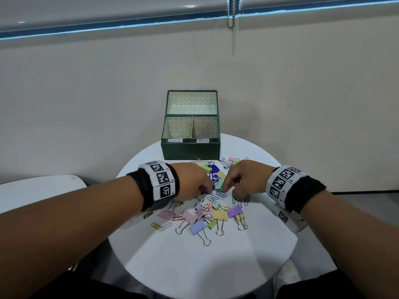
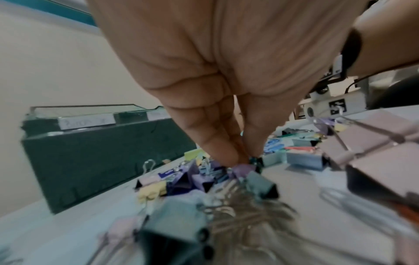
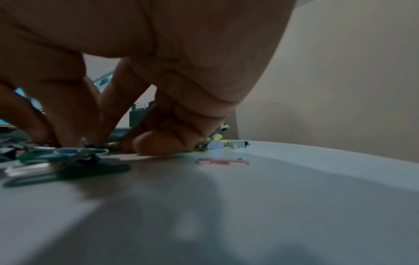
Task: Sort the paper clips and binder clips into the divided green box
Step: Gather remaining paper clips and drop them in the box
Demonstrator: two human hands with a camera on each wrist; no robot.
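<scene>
Binder clip [image 2: 241,168], purple, pinched by left hand [image 1: 192,180]; right hand [image 1: 244,178] grip unclear

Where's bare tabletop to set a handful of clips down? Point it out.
The near part of the round table, between the clip pile and the near edge, is bare. So is the right rim beyond the right hand. It is crowded between both hands, and up to the green box.

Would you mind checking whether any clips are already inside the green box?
No. In the head view the green box shows only bare lining in its compartments, and the clips all lie on the table.
</scene>
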